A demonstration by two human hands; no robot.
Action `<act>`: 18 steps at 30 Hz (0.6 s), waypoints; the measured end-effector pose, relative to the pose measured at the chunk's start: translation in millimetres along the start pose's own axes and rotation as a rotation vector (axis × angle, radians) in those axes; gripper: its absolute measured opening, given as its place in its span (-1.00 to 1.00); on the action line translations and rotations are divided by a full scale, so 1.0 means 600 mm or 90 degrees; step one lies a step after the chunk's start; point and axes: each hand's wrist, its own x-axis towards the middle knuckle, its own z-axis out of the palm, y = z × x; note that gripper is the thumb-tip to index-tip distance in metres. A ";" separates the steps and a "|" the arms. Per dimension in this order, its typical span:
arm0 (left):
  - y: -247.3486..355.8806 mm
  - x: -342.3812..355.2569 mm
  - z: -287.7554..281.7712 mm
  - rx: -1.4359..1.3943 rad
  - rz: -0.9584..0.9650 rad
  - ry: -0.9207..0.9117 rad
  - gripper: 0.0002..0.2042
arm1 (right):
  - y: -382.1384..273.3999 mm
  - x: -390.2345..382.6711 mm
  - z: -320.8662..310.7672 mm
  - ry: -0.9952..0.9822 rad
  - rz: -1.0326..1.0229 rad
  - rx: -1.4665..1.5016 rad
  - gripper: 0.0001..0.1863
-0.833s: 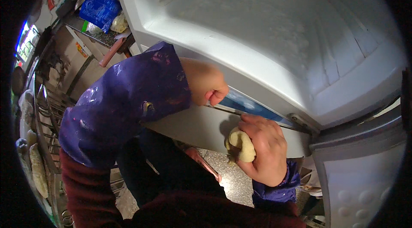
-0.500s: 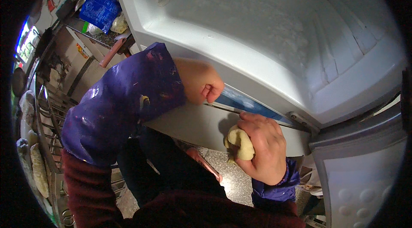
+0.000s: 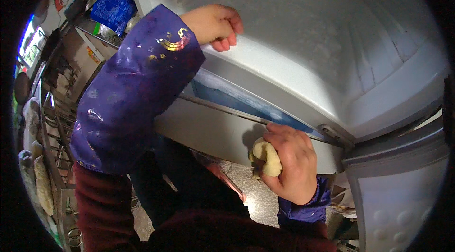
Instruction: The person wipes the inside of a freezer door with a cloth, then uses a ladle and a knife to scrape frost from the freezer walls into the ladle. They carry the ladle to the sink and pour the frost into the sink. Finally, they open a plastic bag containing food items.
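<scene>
Head view, and from where I stand the work at the white compartment (image 3: pixel 279 74) looks under way rather than finished: its inside lies exposed, the pale door (image 3: pixel 398 204) is swung out at its right, and the yellow cloth (image 3: pixel 270 159) is already in hand, just below the compartment's front rim. Pale, cloudy patches mark its floor, so I'd judge something is left there, though I can't tell how much of the surface has been dealt with. The left hand (image 3: pixel 215 27) hangs over the left part of that rim, fingers curled inward in a loose fist, with nothing showing in it; whether the knuckles touch the rim I can't say. The right hand (image 3: pixel 294 164) is below the rim's right end, fingers wrapped firmly around the cloth, which bulges out in a fold beside the thumb, its knuckles close against the white panel (image 3: pixel 218 124) beneath the compartment. Between that panel and the rim runs a blue strip (image 3: pixel 232 98), and neither hand appears to be on it.
</scene>
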 end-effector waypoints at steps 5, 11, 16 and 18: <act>-0.009 -0.003 -0.012 0.248 0.341 0.241 -0.54 | 0.000 -0.001 0.002 0.003 -0.002 0.006 -0.54; -0.025 -0.096 -0.028 0.310 0.309 0.288 -0.59 | 0.000 -0.003 0.003 0.032 0.010 0.015 -0.55; -0.052 -0.184 0.038 0.138 0.237 0.244 -0.58 | 0.017 -0.006 0.004 0.126 -0.069 0.214 -0.62; -0.061 -0.195 0.064 0.120 0.251 0.179 -0.55 | 0.021 -0.013 0.008 0.217 -0.063 0.390 -0.64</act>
